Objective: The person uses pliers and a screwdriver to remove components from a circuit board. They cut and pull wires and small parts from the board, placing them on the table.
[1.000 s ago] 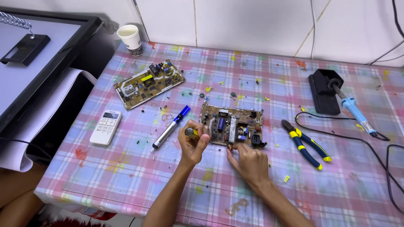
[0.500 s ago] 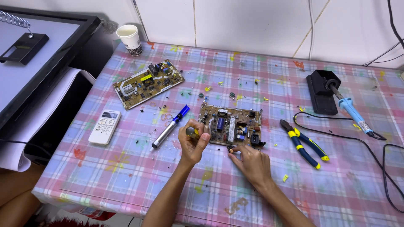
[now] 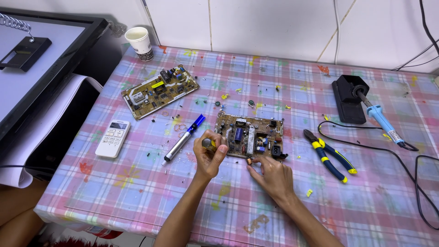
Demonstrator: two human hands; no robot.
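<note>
A brown circuit board lies flat near the middle of the counter, which is covered with a pink and blue checked cloth. The left hand is at the board's left near corner, its fingers curled shut around a small dark cylindrical part with a yellowish end. The right hand rests on the counter just near of the board, its fingertips pinching a tiny copper-coloured component at the board's near edge.

Just left of the left hand lies a silver tube-shaped tool with a blue tip, set at a slant. Further left is a white remote control. A second circuit board, larger and yellowish, sits far left, with a paper cup beyond it at the far edge. To the right of the brown board lie blue and yellow pliers. Far right, a soldering iron with a blue handle rests in a black stand, its black cable curling over the counter. Small loose bits are scattered over the cloth
</note>
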